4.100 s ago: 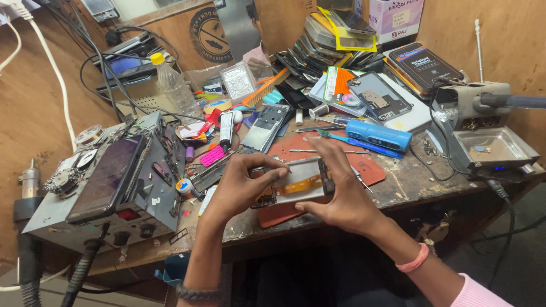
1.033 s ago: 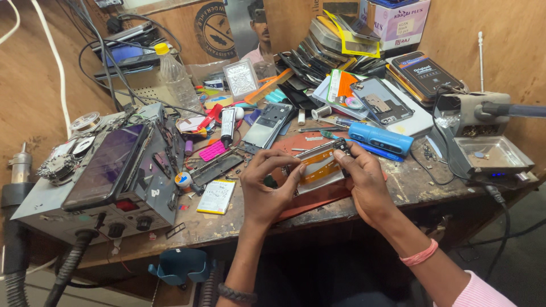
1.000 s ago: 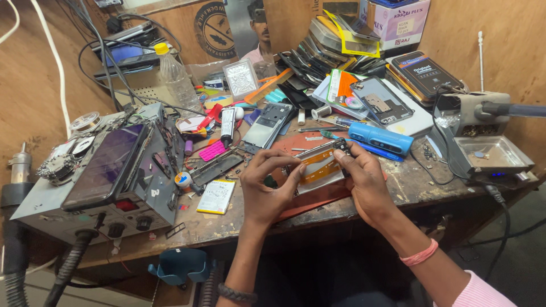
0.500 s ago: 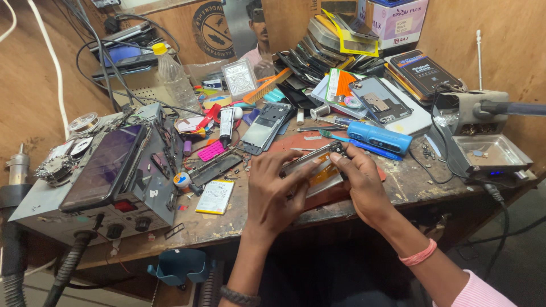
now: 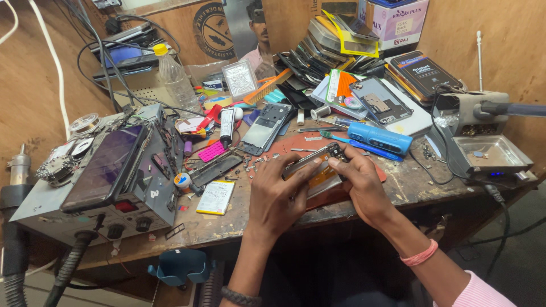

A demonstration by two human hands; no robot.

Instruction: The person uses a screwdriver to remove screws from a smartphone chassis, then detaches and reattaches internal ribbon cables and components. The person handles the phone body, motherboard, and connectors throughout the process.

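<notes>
An opened phone body with orange inner parts is tilted on edge just above the front of the workbench. My left hand grips its left end and lower side. My right hand grips its right end, fingertips on the dark camera corner. Both hands hold it over a red mat. A white battery pack lies on the bench left of my left hand.
A grey power supply box with a phone lying on it stands at left. A blue tool, a dismantled phone, a plastic bottle, stacked phones and boxes, and a metal tray at right crowd the bench.
Both hands have kept hold of the phone body and tilted it more on edge, shifting it slightly. The camera view has moved a little.
</notes>
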